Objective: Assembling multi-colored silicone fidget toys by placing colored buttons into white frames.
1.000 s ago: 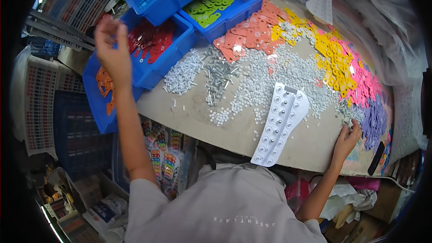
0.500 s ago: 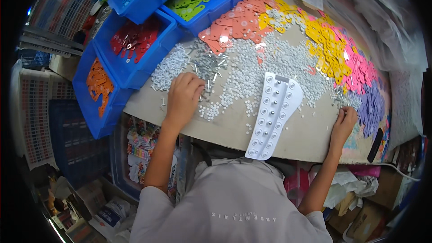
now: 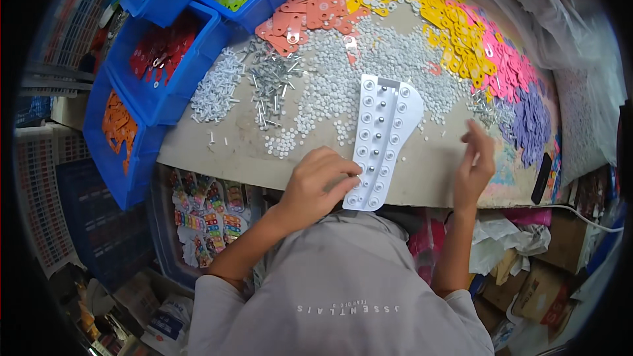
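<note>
Beige worktop (image 3: 247,158) spreads out before you, strewn with small parts and ringed by plastic sheeting (image 3: 580,86) far to the right of the white tray (image 3: 382,138). Your left hand (image 3: 323,181) is the nearer one, at the tray's left edge near its close end; thumb and forefinger are drawn toward each other there, but you cannot tell whether a small part sits between them. From that grip the tray lies directly to the right, its long axis running away from your body with the far end leaning slightly right, shiny metal tips standing along its middle channel between rows of round seats. Your right hand (image 3: 475,165) is well apart, right of the tray, its fingers loosely bent and blurred, so whether they pinch anything cannot be told. Small white caps (image 3: 389,43) spread beyond the tray and to its left; farther left lie silver rivets (image 3: 270,86) and white rivets (image 3: 214,89), then a blue bin (image 3: 194,72) of red pieces (image 3: 161,56). Yellow pieces (image 3: 458,43), pink pieces (image 3: 511,72) and purple pieces (image 3: 531,125) lie right of the tray.
</note>
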Tool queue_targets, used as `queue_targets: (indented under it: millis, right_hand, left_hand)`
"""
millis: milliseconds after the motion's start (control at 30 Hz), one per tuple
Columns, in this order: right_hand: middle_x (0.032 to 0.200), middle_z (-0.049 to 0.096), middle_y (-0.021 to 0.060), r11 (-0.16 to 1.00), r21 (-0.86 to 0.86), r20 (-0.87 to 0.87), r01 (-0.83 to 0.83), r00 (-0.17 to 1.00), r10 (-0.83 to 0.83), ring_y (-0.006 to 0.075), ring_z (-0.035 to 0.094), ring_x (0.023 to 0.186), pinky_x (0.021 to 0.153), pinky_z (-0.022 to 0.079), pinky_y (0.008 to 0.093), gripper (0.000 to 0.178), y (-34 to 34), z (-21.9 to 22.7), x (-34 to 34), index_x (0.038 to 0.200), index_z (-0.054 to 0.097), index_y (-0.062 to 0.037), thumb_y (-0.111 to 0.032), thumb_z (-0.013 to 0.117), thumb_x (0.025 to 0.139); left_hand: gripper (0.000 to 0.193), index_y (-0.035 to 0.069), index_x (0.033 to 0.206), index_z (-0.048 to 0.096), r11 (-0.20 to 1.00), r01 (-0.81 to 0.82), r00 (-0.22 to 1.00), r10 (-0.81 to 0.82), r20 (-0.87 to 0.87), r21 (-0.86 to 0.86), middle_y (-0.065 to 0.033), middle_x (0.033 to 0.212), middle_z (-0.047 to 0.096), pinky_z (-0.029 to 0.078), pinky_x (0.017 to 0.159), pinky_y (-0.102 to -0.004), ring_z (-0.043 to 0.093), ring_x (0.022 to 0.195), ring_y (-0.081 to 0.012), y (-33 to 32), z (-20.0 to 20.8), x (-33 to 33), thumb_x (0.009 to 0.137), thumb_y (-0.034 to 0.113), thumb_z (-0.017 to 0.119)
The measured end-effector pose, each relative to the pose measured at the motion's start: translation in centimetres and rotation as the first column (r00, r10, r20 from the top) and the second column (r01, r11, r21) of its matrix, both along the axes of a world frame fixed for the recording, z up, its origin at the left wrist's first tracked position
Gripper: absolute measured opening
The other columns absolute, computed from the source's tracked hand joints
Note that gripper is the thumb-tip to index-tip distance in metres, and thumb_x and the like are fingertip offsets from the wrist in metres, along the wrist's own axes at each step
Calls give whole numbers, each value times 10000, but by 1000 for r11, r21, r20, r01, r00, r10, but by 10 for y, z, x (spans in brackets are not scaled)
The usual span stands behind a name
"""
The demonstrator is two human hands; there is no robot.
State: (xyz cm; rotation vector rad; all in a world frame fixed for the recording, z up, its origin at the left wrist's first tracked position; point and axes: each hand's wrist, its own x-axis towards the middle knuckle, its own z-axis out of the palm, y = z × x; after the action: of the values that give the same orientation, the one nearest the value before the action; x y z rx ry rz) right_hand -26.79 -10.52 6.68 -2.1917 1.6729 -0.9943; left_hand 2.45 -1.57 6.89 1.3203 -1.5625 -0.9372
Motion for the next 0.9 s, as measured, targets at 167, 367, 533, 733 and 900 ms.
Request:
queue_targets:
  millis: [167,367,533,733,900]
  right_hand:
    - [1021,666,114,929,309,559,-204,829,-5,164,655,900,852,484,284,121,50,16,59,1082,585,4,31,576,965]
    - [1023,666,113,936,219,478,-275,867,142,175,603,968,872,441,287,187,73,5,67,1051,577,-21,73,621,896]
    - [996,667,105,944,226,542,-241,836,84,193,604,946,854,457,301,196,86,8,67,1004,596,-13,97,668,859]
    - [923,701,87,901,183,402,-393,866,296,282,620,876,787,496,375,216,97,-3,77,874,657,-23,87,778,733]
    - [909,692,82,888,178,286,-424,886,366,291,595,856,757,490,381,238,97,-6,81,875,659,-23,77,793,706]
  left_hand:
    - [185,56,915,716,985,39,988,-12,154,-168,-66,928,667,445,836,-387,608,909,-273,2,-15,-18,754,48,807]
    - [192,63,913,715,971,35,968,26,251,-235,-61,956,643,441,820,-389,596,911,-272,-2,-15,-27,744,59,806]
    - [178,65,924,715,964,127,946,-47,322,-232,-62,966,643,446,821,-386,606,933,-268,-7,-12,-20,754,71,765]
    - [208,52,975,707,896,371,862,-235,449,-243,-75,1073,653,456,894,-404,609,1047,-281,-9,-2,-10,783,126,675]
    - [340,37,1161,676,921,382,864,-326,384,-78,-119,1245,613,417,1013,-466,553,1202,-327,-3,-1,-2,828,103,693]
